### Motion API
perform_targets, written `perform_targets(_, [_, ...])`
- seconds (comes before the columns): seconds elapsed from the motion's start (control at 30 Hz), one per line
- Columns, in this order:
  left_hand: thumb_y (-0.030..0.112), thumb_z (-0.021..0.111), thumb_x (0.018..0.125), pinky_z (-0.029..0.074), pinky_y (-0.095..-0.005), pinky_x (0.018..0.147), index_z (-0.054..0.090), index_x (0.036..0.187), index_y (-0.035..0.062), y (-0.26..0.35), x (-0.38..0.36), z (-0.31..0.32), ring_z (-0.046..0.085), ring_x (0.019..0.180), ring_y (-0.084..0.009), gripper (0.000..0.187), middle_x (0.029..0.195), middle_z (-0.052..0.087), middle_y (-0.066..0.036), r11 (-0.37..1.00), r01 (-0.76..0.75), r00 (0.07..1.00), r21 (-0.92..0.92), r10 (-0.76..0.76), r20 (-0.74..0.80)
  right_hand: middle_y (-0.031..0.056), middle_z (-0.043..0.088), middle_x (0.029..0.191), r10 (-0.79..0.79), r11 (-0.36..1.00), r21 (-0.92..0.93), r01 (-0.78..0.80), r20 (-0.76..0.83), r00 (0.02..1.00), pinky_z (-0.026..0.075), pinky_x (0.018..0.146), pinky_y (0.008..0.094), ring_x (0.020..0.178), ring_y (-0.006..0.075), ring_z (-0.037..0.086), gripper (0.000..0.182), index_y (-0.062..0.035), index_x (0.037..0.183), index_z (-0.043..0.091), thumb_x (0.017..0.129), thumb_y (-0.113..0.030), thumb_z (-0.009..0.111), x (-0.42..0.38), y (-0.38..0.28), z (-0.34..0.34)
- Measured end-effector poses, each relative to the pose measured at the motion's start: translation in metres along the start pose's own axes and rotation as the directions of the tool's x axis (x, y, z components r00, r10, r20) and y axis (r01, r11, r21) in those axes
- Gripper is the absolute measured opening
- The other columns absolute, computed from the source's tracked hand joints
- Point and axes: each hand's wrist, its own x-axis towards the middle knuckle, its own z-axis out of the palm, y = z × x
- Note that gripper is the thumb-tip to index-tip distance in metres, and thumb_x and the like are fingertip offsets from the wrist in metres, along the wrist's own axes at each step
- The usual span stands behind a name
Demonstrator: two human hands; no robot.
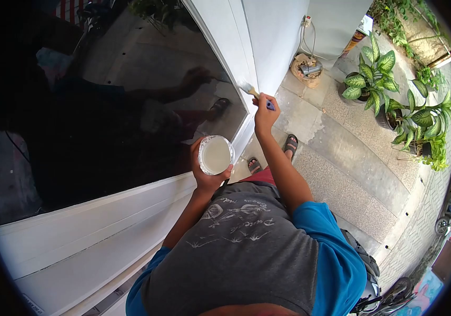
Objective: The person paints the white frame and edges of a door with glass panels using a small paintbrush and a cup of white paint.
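My right hand [266,111] is closed on a paintbrush [253,92] with a blue handle end. The brush's pale bristles are at the white frame [238,52] beside the dark glass; whether they touch it is hard to tell. Lower and to the left, my left hand [209,176] grips a round white cup [216,155] from the side and below. Whitish paint or liquid shows inside the cup. The dark glass pane [130,116] reflects an arm and the surroundings.
Potted plants [375,79] stand on the tiled floor [336,152] to the right. A bag [308,71] with a grey object sits by the wall, below a plug and cable [307,22]. Motorbikes [444,224] are at the far right.
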Motion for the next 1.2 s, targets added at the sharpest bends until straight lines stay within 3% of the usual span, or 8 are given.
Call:
perform_targets(0.07, [0.019, 0.09, 0.062, 0.047, -0.0408, 0.106, 0.049, 0.138, -0.0014, -0.001, 0.001, -0.001, 0.056, 0.123, -0.0279, 0.089, 0.138, 0.048, -0.015, 1.0, -0.007, 1.0, 0.025, 0.007, 0.01, 0.0106, 0.072, 0.079, 0.031, 0.987, -0.152, -0.045, -0.099, 0.995, 0.055, 0.065, 0.027, 0.071, 0.0169, 0.072, 0.02, 0.0037, 0.094, 0.067, 0.098, -0.016, 0.069, 0.001, 0.02, -0.011])
perform_targets(0.2, [0.019, 0.09, 0.062, 0.046, -0.0407, 0.106, 0.049, 0.138, -0.0014, -0.002, 0.004, 0.0, 0.056, 0.123, -0.0279, 0.089, 0.138, 0.048, -0.015, 0.999, -0.035, 0.999, 0.013, 0.035, -0.003, 0.011, 0.071, 0.078, 0.034, 0.996, -0.077, -0.033, 0.004, 0.999, 0.054, 0.064, 0.0269, 0.069, 0.0157, 0.07, 0.022, 0.0041, 0.093, 0.067, 0.098, -0.017, 0.07, 0.005, -0.034, 0.026])
perform_targets(0.33, [0.02, 0.089, 0.064, 0.045, -0.0393, 0.107, 0.044, 0.142, -0.0005, -0.003, 0.003, -0.003, 0.056, 0.123, -0.0263, 0.092, 0.135, 0.05, -0.013, 0.999, -0.023, 1.0, 0.031, 0.022, 0.021, 0.0142, 0.072, 0.081, -0.066, 0.979, 0.202, 0.038, 0.13, 0.989, 0.057, 0.071, 0.0288, 0.074, 0.0187, 0.072, 0.024, 0.0073, 0.099, 0.066, 0.099, -0.017, 0.07, 0.0, -0.15, 0.081])
perform_targets(0.5, [0.022, 0.088, 0.066, 0.044, -0.0381, 0.107, 0.039, 0.145, 0.0001, -0.004, 0.001, -0.003, 0.056, 0.123, -0.0247, 0.096, 0.132, 0.053, -0.012, 1.0, -0.007, 1.0, 0.026, 0.006, 0.025, 0.0169, 0.072, 0.086, -0.052, 0.882, 0.47, -0.047, 0.196, 0.979, 0.061, 0.073, 0.0334, 0.073, 0.0223, 0.073, 0.026, 0.009, 0.103, 0.064, 0.1, -0.016, 0.069, 0.012, -0.149, 0.086])
perform_targets(0.73, [0.021, 0.089, 0.066, 0.045, -0.0399, 0.107, 0.042, 0.144, -0.0008, -0.006, 0.002, -0.004, 0.055, 0.125, -0.0264, 0.094, 0.136, 0.05, -0.014, 0.999, -0.028, 0.999, 0.016, 0.028, 0.019, 0.0144, 0.072, 0.082, 0.147, 0.986, 0.081, -0.144, -0.024, 0.989, 0.061, 0.068, 0.0303, 0.069, 0.021, 0.074, 0.022, 0.0066, 0.101, 0.067, 0.099, -0.015, 0.069, 0.015, 0.03, -0.021])
perform_targets(0.83, [0.02, 0.09, 0.065, 0.046, -0.0416, 0.107, 0.045, 0.142, -0.0016, -0.005, 0.002, -0.004, 0.055, 0.126, -0.0286, 0.092, 0.139, 0.047, -0.015, 1.0, -0.026, 1.0, -0.014, 0.026, 0.013, 0.0142, 0.072, 0.081, 0.144, 0.984, -0.095, -0.154, -0.104, 0.984, 0.061, 0.067, 0.0301, 0.068, 0.0204, 0.073, 0.021, 0.0063, 0.098, 0.067, 0.098, -0.015, 0.069, 0.011, 0.048, -0.029])
perform_targets(1.0, [0.019, 0.09, 0.065, 0.046, -0.0408, 0.107, 0.045, 0.142, -0.0014, -0.007, 0.0, -0.004, 0.055, 0.125, -0.028, 0.092, 0.139, 0.047, -0.015, 1.0, 0.004, 1.0, -0.028, -0.003, 0.004, 0.0129, 0.072, 0.08, 0.087, 0.994, -0.06, -0.087, 0.004, 0.996, 0.059, 0.068, 0.0293, 0.069, 0.0192, 0.073, 0.023, 0.0061, 0.098, 0.067, 0.099, -0.016, 0.069, 0.009, -0.059, 0.034])
perform_targets(1.2, [0.019, 0.09, 0.064, 0.046, -0.0404, 0.106, 0.046, 0.141, -0.0014, -0.008, 0.0, -0.007, 0.056, 0.125, -0.0279, 0.09, 0.138, 0.047, -0.015, 0.999, -0.028, 1.0, 0.023, 0.027, 0.009, 0.0187, 0.072, 0.091, -0.055, 0.944, 0.329, -0.012, 0.192, 0.98, 0.061, 0.077, 0.0341, 0.079, 0.0225, 0.074, 0.027, 0.007, 0.109, 0.063, 0.101, -0.019, 0.067, 0.002, -0.129, 0.062])
